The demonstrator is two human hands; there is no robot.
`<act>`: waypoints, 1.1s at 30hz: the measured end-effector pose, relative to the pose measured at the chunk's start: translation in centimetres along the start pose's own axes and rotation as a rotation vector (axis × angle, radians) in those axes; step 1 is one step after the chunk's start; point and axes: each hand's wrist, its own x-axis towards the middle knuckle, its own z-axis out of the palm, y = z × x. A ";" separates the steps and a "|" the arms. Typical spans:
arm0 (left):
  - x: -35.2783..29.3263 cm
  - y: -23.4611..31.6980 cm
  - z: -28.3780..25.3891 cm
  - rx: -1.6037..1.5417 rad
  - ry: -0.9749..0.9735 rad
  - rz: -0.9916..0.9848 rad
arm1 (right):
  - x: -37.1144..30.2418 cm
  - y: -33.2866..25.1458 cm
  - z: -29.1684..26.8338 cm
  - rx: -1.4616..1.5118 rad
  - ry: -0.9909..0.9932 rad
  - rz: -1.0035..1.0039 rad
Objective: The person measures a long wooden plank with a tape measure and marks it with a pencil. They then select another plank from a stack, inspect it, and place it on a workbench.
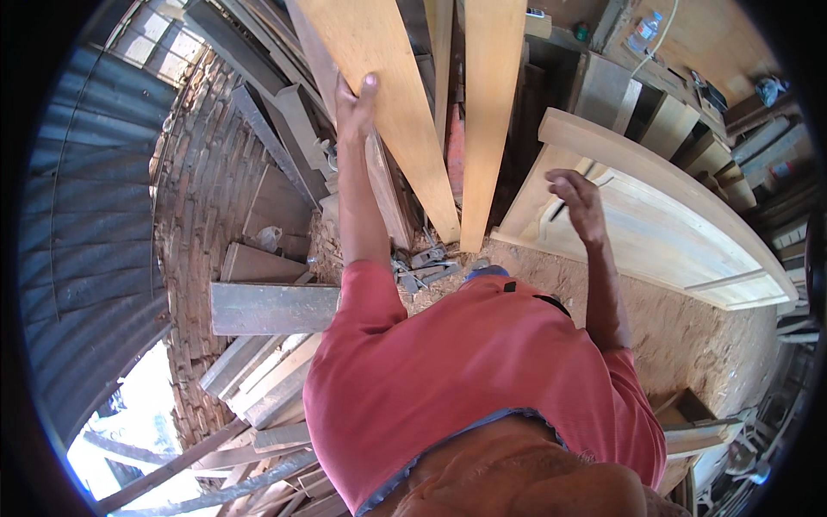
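My left hand (355, 105) grips the left edge of a wide, pale wooden board (388, 77); the thumb lies on its face and the other fingers are hidden behind it. The board leans upright, its lower end near the floor. Raised on the right, my right hand (579, 203) is closed around a thin dark pencil (558, 211), which points down to the left. Behind that hand stands a pale wooden panel (680, 241) with a curved top rail. A second pale board (493, 103) stands upright between the first board and the panel.
Scrap wood and metal pieces (426, 267) lie on the dusty floor near my feet. Planks (267, 379) are stacked at the left, by a brick wall (202, 215) and a corrugated metal sheet (95, 207). A plastic bottle (643, 33) is at the far right.
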 end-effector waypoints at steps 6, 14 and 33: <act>-8.4 2.7 -1.2 0.094 0.262 0.031 | 4.2 -2.7 8.9 -0.180 -0.270 -0.194; -17.2 6.5 -0.5 0.375 0.458 0.007 | 4.4 -5.1 16.5 -0.352 -0.484 -0.272; -19.3 6.9 1.3 0.696 0.739 0.190 | -4.5 9.6 -4.5 -0.229 -0.399 -0.055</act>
